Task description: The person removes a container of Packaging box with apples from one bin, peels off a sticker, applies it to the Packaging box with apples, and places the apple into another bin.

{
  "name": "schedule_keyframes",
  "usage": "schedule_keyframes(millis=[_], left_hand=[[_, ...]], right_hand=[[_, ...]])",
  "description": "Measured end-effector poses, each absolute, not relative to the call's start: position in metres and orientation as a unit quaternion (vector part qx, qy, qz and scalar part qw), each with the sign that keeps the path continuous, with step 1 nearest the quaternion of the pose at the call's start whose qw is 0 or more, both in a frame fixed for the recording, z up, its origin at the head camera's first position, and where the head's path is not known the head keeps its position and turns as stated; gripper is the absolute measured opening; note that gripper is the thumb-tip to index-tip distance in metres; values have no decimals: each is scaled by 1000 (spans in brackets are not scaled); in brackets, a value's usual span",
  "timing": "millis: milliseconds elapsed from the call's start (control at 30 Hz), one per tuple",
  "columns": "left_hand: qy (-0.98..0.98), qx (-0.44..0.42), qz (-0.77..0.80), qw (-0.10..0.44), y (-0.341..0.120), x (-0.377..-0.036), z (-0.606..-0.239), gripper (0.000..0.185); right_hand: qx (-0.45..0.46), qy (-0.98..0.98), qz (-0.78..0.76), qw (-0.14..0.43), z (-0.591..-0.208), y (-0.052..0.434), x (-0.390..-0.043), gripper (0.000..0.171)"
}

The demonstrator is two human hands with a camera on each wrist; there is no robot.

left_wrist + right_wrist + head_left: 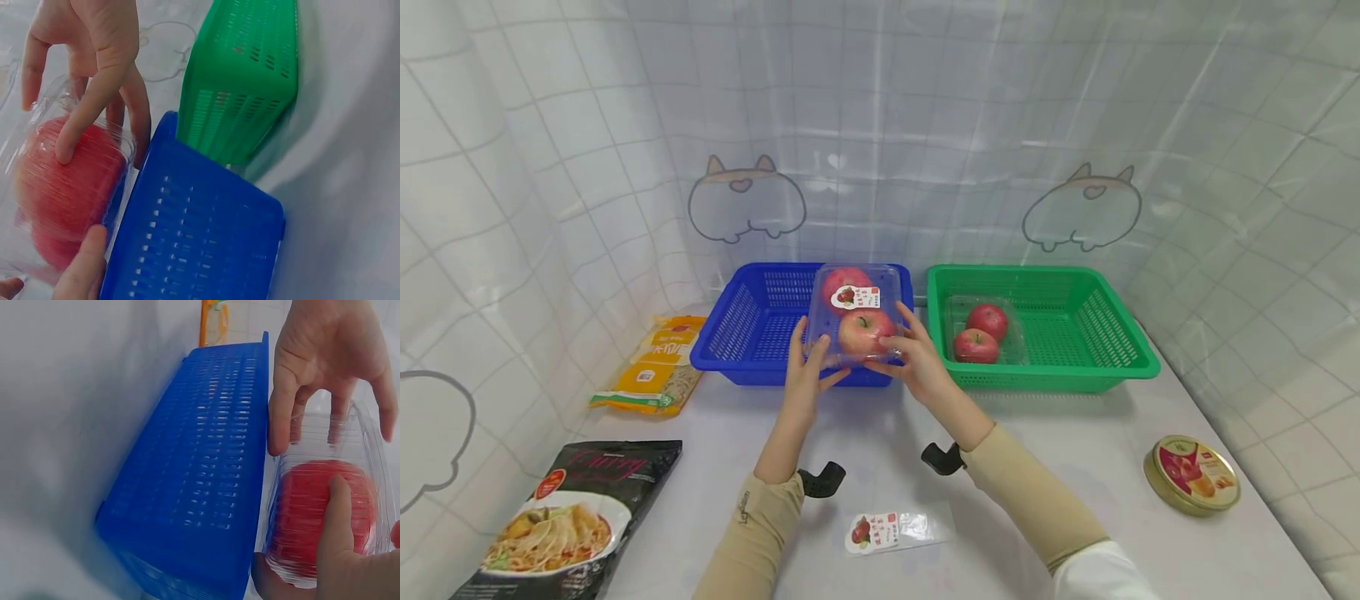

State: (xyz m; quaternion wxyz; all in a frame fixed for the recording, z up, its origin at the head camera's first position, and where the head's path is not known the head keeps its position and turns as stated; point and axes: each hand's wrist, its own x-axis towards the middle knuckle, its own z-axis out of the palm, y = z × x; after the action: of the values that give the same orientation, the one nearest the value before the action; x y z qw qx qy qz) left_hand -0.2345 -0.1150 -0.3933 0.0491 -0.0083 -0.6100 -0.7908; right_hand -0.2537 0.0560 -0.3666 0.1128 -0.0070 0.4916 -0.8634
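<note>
Head view: left hand [805, 375] and right hand [917, 358] both clasp the clear apple box [856, 317], held above the blue basket's [737, 317] front rim; carrying step — lowering it calls for a level, steady descent, apparently.

A white counter [1150, 550] is closed in on three sides by a glossy white curtain [550, 125] printed with a pale grid. Two outlined cartoon animal shapes [747, 200] mark the back panel, and part of another [430, 442] shows at the left. Soft reflections streak the upper curtain, perhaps from overhead lamps. No floor or window shows.
</note>
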Motion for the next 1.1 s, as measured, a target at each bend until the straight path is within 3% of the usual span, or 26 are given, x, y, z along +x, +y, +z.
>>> schedule_keyframes(millis=[1100], left_hand=[[-666, 21, -738, 105, -131, -230, -408, 49]], right_hand=[[79, 531, -839, 86, -382, 24, -308, 71]])
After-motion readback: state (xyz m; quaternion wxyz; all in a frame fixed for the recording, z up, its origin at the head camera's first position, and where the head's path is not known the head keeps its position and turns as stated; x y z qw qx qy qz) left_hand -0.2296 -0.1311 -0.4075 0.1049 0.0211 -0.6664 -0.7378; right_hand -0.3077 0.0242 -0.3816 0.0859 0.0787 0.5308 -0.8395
